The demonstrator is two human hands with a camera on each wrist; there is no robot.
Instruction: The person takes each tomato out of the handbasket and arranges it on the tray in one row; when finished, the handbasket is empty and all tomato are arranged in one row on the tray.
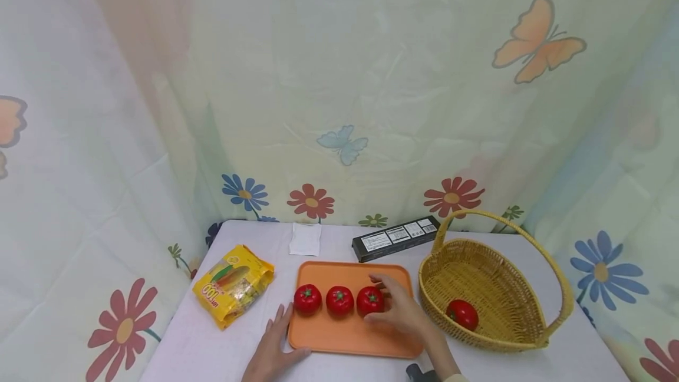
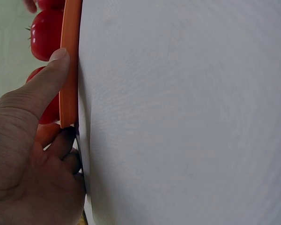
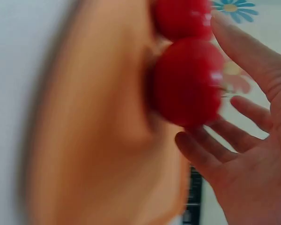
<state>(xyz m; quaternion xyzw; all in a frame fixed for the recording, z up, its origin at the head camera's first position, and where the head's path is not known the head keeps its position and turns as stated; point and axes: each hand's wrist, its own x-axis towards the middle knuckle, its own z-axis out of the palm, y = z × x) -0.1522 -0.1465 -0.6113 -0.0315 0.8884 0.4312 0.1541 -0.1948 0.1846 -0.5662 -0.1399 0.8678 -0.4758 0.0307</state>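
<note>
Three red tomatoes stand in a row on an orange tray: a left one, a middle one and a right one. My right hand spreads around the right tomato, thumb on its near side and fingers on its far side. In the right wrist view the fingers are loosely bent beside this tomato, the palm away from it. At the tray's front left corner, my left hand rests with relaxed fingers along the left side. Its thumb lies against the front rim.
On the right stands a wicker basket with a tall handle and one tomato inside. A yellow snack bag lies left of the tray. Behind the tray are a white packet and a long black box.
</note>
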